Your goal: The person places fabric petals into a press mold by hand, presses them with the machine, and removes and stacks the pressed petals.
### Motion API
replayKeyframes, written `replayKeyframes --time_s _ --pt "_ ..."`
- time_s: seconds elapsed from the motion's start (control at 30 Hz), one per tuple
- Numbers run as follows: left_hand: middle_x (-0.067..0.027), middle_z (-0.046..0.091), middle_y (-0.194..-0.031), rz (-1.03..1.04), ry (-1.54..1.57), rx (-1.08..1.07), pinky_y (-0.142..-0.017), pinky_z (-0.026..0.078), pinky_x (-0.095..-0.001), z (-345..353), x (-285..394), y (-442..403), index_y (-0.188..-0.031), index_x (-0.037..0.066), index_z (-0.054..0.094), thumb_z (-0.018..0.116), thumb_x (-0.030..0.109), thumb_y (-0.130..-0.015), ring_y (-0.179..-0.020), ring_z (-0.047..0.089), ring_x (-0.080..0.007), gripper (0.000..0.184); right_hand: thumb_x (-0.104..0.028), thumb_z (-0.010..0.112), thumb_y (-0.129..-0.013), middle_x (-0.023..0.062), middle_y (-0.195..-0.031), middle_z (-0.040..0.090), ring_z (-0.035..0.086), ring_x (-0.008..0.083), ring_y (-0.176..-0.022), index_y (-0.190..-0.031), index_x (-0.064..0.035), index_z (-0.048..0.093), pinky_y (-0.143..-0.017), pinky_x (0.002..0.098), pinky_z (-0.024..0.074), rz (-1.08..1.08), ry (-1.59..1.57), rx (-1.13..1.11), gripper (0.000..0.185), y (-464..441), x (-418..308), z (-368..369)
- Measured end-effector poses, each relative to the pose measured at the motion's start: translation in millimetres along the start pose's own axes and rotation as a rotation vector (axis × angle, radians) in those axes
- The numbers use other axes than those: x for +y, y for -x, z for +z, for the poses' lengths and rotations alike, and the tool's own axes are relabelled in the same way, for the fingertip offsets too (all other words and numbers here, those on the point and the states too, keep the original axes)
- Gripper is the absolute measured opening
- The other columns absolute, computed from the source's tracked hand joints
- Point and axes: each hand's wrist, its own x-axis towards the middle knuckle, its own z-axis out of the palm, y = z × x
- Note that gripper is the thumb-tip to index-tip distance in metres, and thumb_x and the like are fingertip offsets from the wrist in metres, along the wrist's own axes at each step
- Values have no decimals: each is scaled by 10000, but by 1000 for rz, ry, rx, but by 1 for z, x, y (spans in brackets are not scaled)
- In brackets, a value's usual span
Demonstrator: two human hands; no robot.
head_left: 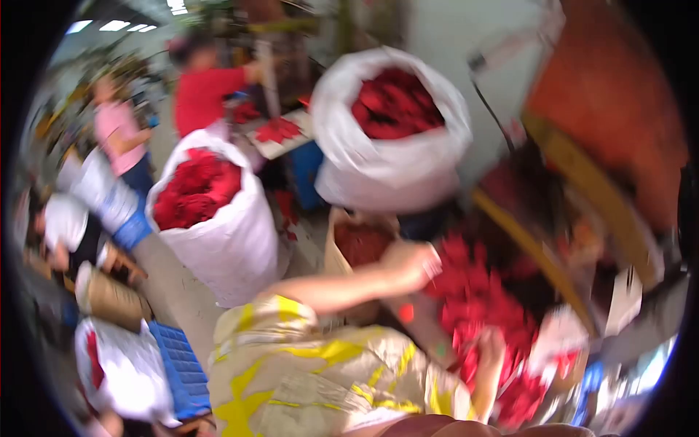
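My left hand (409, 266) is stretched out at the near end of a heap of red cut pieces (484, 295). Its fingers look curled in; motion blur hides what they hold, if anything. Lower down, my right hand (489, 353) is at the same red heap, its fingers too smeared to read. The red pieces look like flat, soft petal or leaf shapes. Beside my left hand stands a tan container (338, 251) with dark red contents. A small bright red spot (405, 313) shows on the surface between my arms.
Two white sacks, a tall one (226, 255) and another (386, 171), are filled with red pieces. An orange-red machine panel (611, 95) rises at right. A person in red (200, 98) works by a small table (287, 146). Others are farther left, near a blue crate (178, 360).
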Motion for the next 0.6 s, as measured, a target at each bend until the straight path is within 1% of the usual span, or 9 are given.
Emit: replayKeyframes --time_s 0.03,0.07,0.1,0.13,0.17,0.3,0.37,0.43,0.6 --pt "-144 653 -760 60 -19 185 -646 517 -460 15 -33 -2 -803 89 655 580 187 -847 -739 651 -361 131 -165 477 -1022 39 -739 542 519 127 -711 -792 -43 514 -677 284 423 -2 7 72 264 1 -10 -8" --pt "-168 664 -896 -79 27 -80 -742 526 -453 25 -74 1 -916 71 682 579 162 -854 -845 650 -367 150 -143 463 -1026 34 -751 540 518 124 -716 -823 -35 520 -688 275 422 -39 5 214 237 7 -3 -12" --pt "-193 641 -1068 -131 -13 69 -867 507 -438 48 -111 16 -1037 63 681 585 133 -861 -1000 622 -375 213 -128 452 -1028 28 -761 538 519 124 -718 -874 -24 536 -690 274 425 -71 -19 252 204 11 8 -21" --pt "-206 601 -1182 -168 -111 -48 -950 476 -424 56 -140 24 -1114 66 660 579 106 -880 -1112 576 -387 250 -125 455 -1030 21 -773 539 525 117 -717 -945 -16 562 -701 262 435 -46 4 274 174 18 23 -32" --pt "-192 607 -1197 -165 -207 78 -965 467 -425 69 -163 40 -1112 70 659 570 102 -903 -1136 567 -369 230 -121 460 -1031 21 -787 557 528 106 -710 -983 -14 579 -703 237 438 20 -99 304 168 25 30 -39" --pt "-153 684 -1082 -340 58 167 -844 520 -418 83 -195 64 -1152 107 650 566 139 -941 -966 668 -320 229 -152 467 -1041 41 -813 599 585 109 -778 -1058 -3 587 -725 249 466 -5 94 683 192 53 33 -99" --pt "-142 705 -999 -444 32 128 -771 541 -380 73 -174 59 -1136 99 653 556 171 -972 -857 696 -277 204 -169 478 -1037 54 -850 630 595 122 -793 -1085 -3 596 -754 256 485 -251 -79 968 208 65 51 -160" --pt "-86 696 -967 -299 31 144 -713 536 -309 69 -158 55 -1149 68 651 557 154 -990 -757 652 -161 204 -182 488 -1034 69 -893 656 611 140 -812 -1095 -4 604 -782 266 500 -261 131 1428 221 67 17 -188" --pt "-65 663 -974 -237 412 72 -695 503 -231 79 -102 38 -1167 -7 627 543 20 -971 -717 559 -79 215 -174 500 -1018 92 -930 681 637 172 -835 -1061 -33 626 -810 302 510 -377 526 1590 194 75 52 -268"
